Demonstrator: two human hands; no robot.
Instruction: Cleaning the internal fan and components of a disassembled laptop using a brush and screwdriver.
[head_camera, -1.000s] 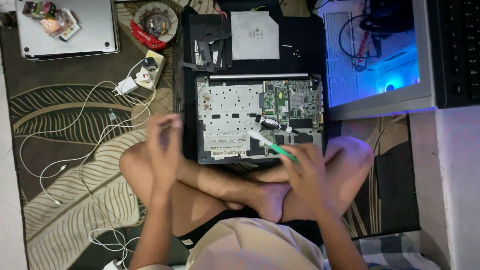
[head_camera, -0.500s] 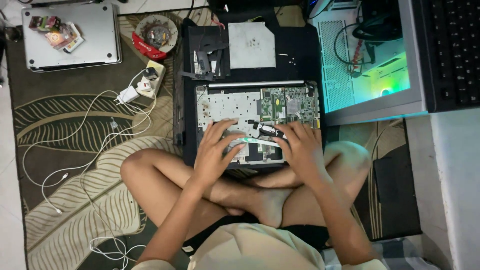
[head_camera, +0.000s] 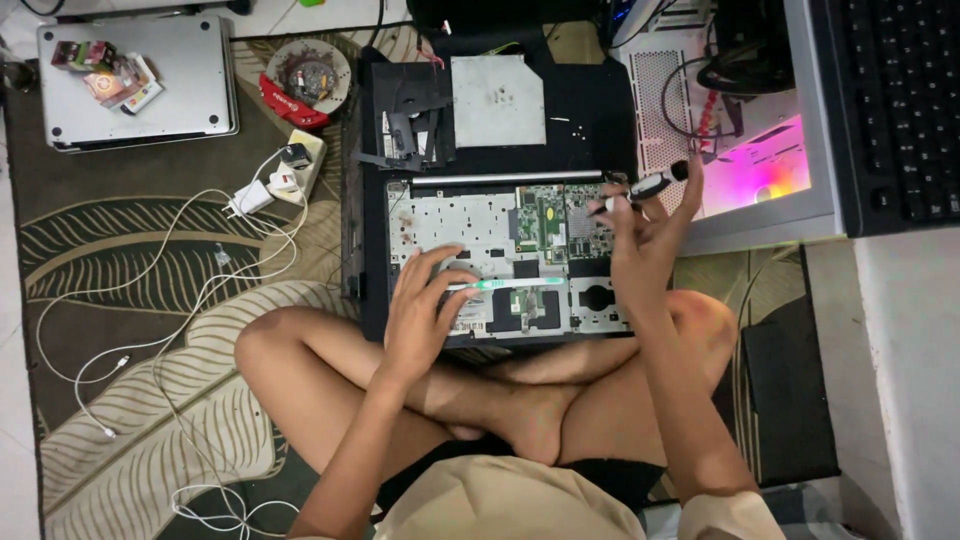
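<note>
A: What does the left hand (head_camera: 425, 315) hold?

B: Its grip is closed on a slim green and white toothbrush-like tool (head_camera: 520, 284). The fingers are around the white end, and the green part points away to the person's right. So the long axis of the tool lies across the opened black laptop base (head_camera: 500, 255), almost parallel to its front edge.

A: And the right hand (head_camera: 645, 235)?

B: It is lifted above the right edge of the laptop base. The fingers are clamped on a short black and white pen-shaped tool (head_camera: 648, 186). This tool is tilted, with the black end up toward the lit computer case (head_camera: 760, 165).

A: Where is the board from the two grips?

B: The green circuit board (head_camera: 545, 215) lies between the hands, in the upper middle of the laptop base. It is just beyond the brush, and to the left of the pen-shaped tool. The left hand rests on the base; the right one is in the air, but near the board too. Which is nearer I cannot tell.

A: What is around?

B: A grey metal plate (head_camera: 497, 100) lies above the base, a closed silver laptop (head_camera: 140, 85) is far left, and white cables (head_camera: 200, 300) are on the leaf-pattern rug (head_camera: 120, 260).
</note>
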